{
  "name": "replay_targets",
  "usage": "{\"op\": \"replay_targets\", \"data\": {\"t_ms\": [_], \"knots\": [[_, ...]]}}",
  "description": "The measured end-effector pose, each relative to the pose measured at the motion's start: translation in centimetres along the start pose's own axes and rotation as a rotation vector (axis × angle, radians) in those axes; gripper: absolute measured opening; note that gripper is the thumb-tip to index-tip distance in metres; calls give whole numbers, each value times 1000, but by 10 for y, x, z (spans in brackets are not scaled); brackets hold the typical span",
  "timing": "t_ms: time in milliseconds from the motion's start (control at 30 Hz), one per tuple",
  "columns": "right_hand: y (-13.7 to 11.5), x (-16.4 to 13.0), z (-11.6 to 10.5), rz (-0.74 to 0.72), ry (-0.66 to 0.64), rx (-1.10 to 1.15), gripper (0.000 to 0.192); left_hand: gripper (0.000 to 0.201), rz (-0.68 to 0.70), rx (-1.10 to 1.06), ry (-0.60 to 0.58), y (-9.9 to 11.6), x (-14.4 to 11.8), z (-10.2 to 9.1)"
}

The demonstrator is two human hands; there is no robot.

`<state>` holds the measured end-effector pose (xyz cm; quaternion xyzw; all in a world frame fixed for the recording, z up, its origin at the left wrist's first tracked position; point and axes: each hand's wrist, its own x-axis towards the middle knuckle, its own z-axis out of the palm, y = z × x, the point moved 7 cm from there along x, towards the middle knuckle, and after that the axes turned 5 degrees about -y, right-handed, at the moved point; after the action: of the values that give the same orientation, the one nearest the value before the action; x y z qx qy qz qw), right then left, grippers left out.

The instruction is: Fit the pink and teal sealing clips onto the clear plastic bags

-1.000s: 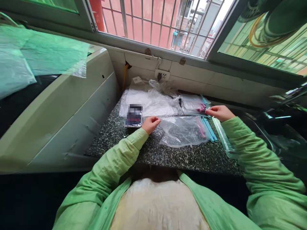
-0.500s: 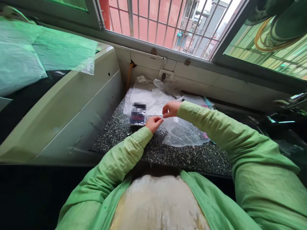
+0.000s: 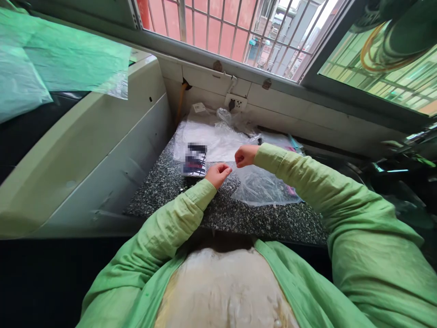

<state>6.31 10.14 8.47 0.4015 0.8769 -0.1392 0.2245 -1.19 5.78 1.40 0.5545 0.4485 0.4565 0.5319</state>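
A clear plastic zip bag [image 3: 262, 187] with a pink strip lies on the speckled granite counter [image 3: 239, 218]. My left hand [image 3: 219, 174] pinches the bag's left corner, fingers closed on it. My right hand [image 3: 244, 156] hovers just above and to the right, closed in a fist over the bag's upper left edge; whether it grips the bag I cannot tell. Both arms wear light green sleeves.
A dark card-like packet [image 3: 195, 160] lies left of my hands. More clear bags [image 3: 218, 136] are piled at the back near a wall socket [image 3: 235, 103]. A white appliance [image 3: 85, 150] borders the left; a barred window [image 3: 221, 32] is behind.
My right hand crossed from the bag's right end to its left end, beside my left hand, and curled into a fist. My left hand stayed in place.
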Motion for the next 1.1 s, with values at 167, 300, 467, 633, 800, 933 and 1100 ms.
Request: {"op": "replay_targets", "data": {"t_ms": [167, 300, 467, 633, 800, 933, 1100], "knots": [[14, -11, -12, 31, 60, 5, 15, 21, -16, 238, -110, -1, -6, 7], [22, -19, -16, 42, 95, 24, 14, 25, -8, 325, -170, -6, -8, 14], [30, -23, -18, 54, 118, 44, 14, 28, 4, 332, -267, -9, -11, 23], [29, -27, -22, 43, 141, 45, 12, 18, -12, 281, -290, -12, -12, 28], [28, -33, -27, 91, 148, 84, 11, 11, -22, 262, -285, -14, -11, 29], [31, -40, -32, 115, 176, 124, 10, 11, -16, 268, -303, -15, -11, 31], [41, -49, -38, 144, 231, 191, 9, 11, -4, 342, -321, -14, -11, 32]]}}
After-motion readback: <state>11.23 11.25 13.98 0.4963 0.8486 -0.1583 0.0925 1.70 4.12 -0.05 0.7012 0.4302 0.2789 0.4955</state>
